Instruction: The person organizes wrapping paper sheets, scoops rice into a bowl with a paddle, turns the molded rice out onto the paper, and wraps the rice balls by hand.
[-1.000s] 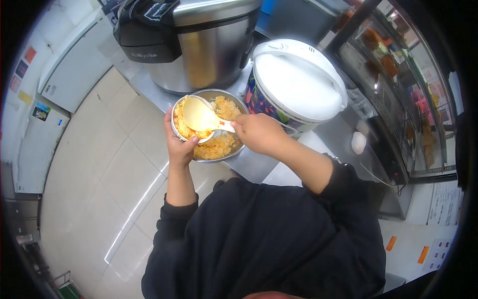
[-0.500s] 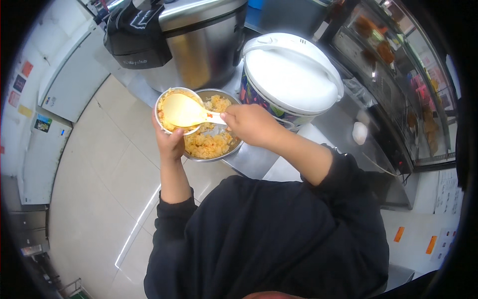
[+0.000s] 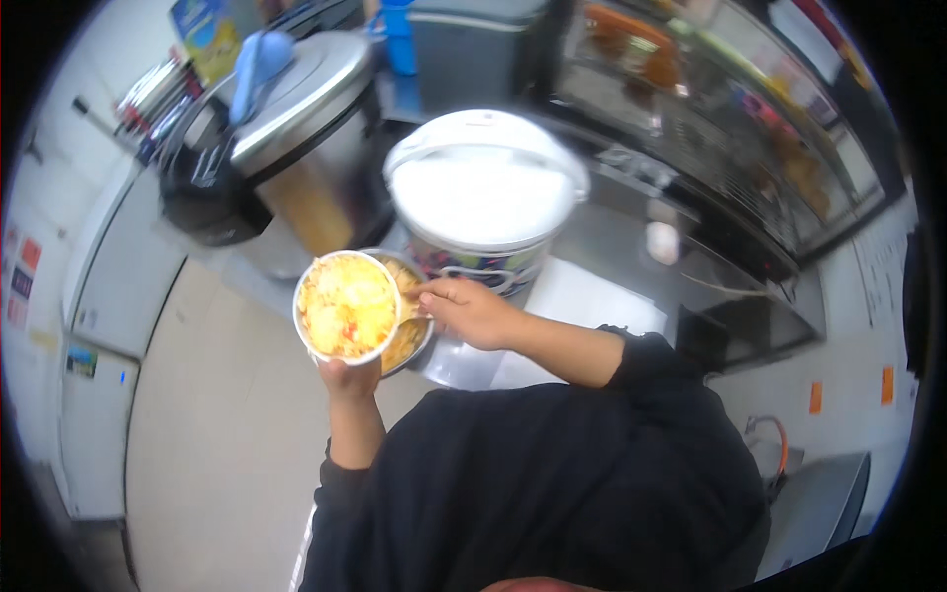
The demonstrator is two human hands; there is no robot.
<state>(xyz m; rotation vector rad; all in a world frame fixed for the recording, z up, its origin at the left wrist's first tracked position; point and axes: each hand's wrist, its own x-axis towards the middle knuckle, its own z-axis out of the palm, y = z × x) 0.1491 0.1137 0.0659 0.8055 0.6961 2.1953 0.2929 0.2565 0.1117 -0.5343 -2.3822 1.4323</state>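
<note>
The rice paddle (image 3: 412, 307) has just come off the white cup (image 3: 299, 321) at your 10 o'clock, leaving its yellow rice (image 3: 345, 296) uncovered, so the cup looks full to the rim. Your left hand (image 3: 347, 377) clasps the cup from its 6 o'clock, fingers mostly hidden underneath. At the cup's 3 o'clock, the metal bowl (image 3: 430, 338) shows partly behind it, holding more rice. Farther right, your right hand (image 3: 475, 314) pinches the paddle's handle, forearm slanting toward 4 o'clock; the blade is mostly hidden.
</note>
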